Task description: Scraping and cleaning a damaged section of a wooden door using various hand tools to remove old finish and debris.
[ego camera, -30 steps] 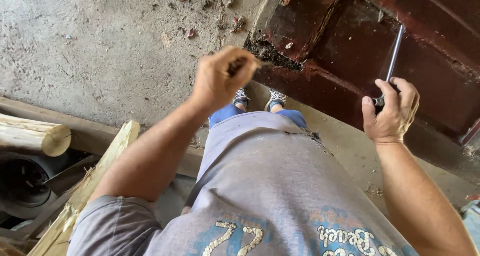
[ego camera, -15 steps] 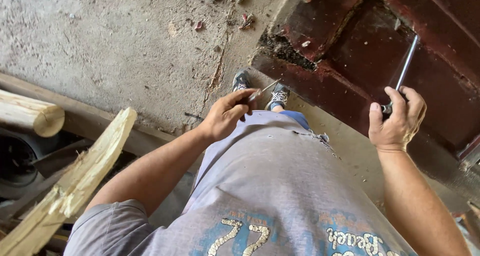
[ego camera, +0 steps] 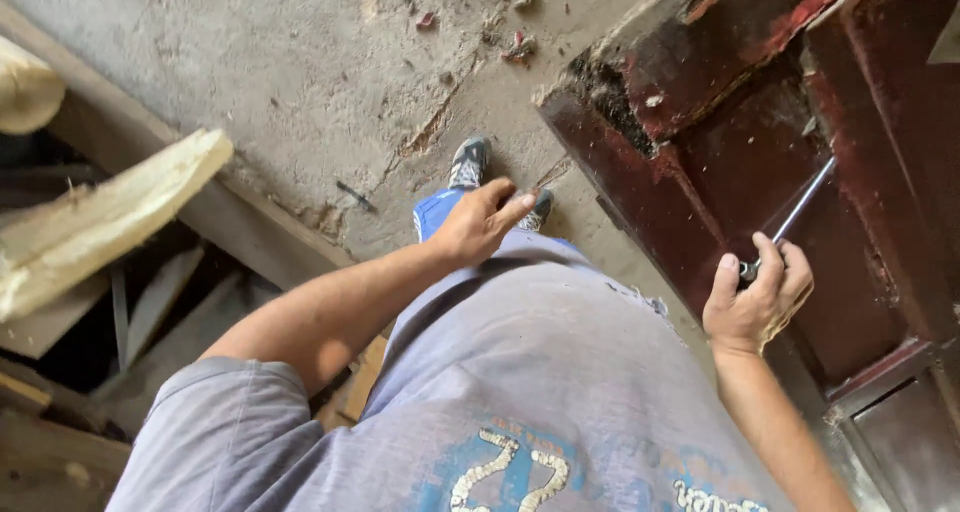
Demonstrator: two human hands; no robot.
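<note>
The right hand (ego camera: pixel 755 302) is clenched round the handle of a screwdriver (ego camera: pixel 790 220). Its thumb and fingers wrap the grip, and the thin metal shaft runs up and away from the fingertips to meet the dark red door (ego camera: pixel 740 152). The tip lies against a recessed panel just beyond the fingers. Whether it sits in a screw head is too small to tell.

The left hand (ego camera: pixel 480 222) hangs in front of the grey shirt (ego camera: pixel 540 352) with its fingers stretched out and loosely together, gripping nothing that shows. The palm faces down, so its underside is hidden. Just past those fingertips are the person's shoes (ego camera: pixel 468 162) on the concrete floor (ego camera: pixel 270 62). A small dark nail-like piece (ego camera: pixel 350 194) lies on the floor a little to the left of them, and bits of debris lie farther out. Well off to the left of that hand are split pieces of pale wood (ego camera: pixel 110 217) and some boards.

By the look of it, the work in hand is on the door panel with the screwdriver, the tool held in place while the free hand is away from it. Any further turning or prying would call for the shaft to stay square to the panel and a firm grip, since the tip could slip on the worn, flaking paint.
</note>
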